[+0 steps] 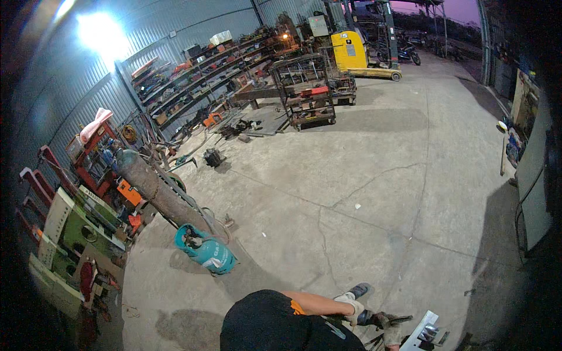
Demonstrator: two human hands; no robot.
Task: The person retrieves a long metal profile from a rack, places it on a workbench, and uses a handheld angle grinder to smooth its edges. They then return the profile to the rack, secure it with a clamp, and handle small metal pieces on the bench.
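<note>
At the lower edge my left arm reaches to the right from a black sleeve with an orange trim. My left hand [351,306], in a pale work glove, is closed round a dark tool [369,317] whose kind I cannot make out. Beside it, my right hand [392,336], also in a pale glove, is partly cut off by the lower edge, and its fingers are not clear. Dark, thin parts [401,320] stick out between the hands. Just right of them lies a light-coloured metal profile [420,332], tilted. A dark shoe [359,289] shows beyond my left hand.
A teal gas cylinder [213,255] stands at left by a tall, leaning rusty cylinder [158,190]. Green machine panels [61,228] line the left wall. Farther off are loaded shelves [205,73], a tool rack [304,93] and a yellow forklift [350,51]. A grey cabinet [534,193] stands at right.
</note>
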